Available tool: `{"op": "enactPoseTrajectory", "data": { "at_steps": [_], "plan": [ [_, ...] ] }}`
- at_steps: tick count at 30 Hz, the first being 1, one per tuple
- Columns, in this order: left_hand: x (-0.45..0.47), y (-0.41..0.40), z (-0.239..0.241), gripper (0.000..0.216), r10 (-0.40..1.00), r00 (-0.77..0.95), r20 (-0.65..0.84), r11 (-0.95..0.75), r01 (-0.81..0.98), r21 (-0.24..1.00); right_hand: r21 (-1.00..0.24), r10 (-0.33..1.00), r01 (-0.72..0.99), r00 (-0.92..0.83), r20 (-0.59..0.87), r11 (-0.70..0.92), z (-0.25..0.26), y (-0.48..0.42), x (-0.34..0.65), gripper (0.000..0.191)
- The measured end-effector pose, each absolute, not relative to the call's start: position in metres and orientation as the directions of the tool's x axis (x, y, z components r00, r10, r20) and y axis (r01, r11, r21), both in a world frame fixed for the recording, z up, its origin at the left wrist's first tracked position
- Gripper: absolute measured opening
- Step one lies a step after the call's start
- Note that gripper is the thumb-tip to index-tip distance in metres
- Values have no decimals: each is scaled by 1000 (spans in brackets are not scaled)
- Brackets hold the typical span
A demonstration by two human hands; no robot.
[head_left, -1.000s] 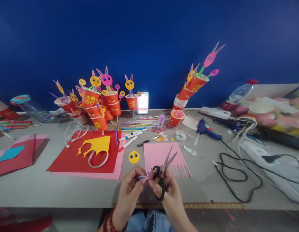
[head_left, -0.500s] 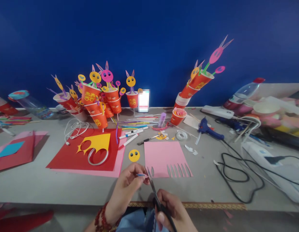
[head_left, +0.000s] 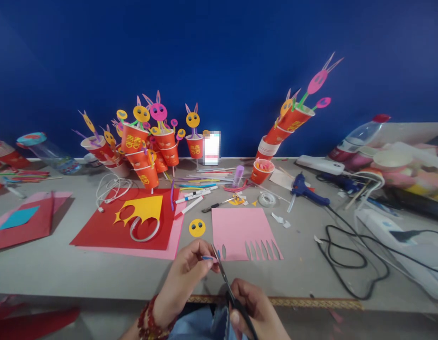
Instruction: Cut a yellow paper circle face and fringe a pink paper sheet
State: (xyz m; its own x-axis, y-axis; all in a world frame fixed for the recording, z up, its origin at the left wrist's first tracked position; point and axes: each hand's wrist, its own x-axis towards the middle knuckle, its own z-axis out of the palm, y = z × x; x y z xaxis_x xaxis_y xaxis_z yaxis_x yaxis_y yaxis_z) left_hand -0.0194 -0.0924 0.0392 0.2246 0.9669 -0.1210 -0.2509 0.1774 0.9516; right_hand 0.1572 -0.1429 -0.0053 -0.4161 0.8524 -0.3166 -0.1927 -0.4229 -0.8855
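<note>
My left hand (head_left: 185, 278) pinches a small blue paper piece (head_left: 206, 258) near the table's front edge. My right hand (head_left: 256, 314), low at the bottom of the view, grips black-handled scissors (head_left: 226, 283). Their blades point up and to the left and meet the blue piece. Just beyond lies a pink paper sheet (head_left: 240, 229) with several leaf-shaped slits cut along its near edge. A yellow paper face (head_left: 197, 228) with two eye holes lies to its left.
Red and pink sheets (head_left: 98, 231) carry a yellow cut-out and a tape ring. Orange paper cups with rabbit figures (head_left: 148, 146) stand at the back, another stack (head_left: 282, 127) leans right. Markers, a blue glue gun (head_left: 304, 190), black cables (head_left: 346, 255) and a bottle (head_left: 353, 137) lie around.
My right hand dropped toward me with the scissors, whose blades had pointed up and away over the pink sheet and now slant up-left to the blue piece. The left hand kept its pinch.
</note>
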Motion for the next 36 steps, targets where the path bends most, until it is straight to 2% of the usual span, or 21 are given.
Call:
{"op": "enactPoseTrajectory", "data": {
  "at_steps": [23,36],
  "plan": [
    [-21,-93,36,13,960,255,-117,181,-243,953,-914,843,-131,-454,-289,-384,-19,-143,162,62],
    [-21,-93,41,14,952,273,-140,213,-257,943,-913,824,-73,-464,-325,-402,-21,-141,167,65]
  ]
}}
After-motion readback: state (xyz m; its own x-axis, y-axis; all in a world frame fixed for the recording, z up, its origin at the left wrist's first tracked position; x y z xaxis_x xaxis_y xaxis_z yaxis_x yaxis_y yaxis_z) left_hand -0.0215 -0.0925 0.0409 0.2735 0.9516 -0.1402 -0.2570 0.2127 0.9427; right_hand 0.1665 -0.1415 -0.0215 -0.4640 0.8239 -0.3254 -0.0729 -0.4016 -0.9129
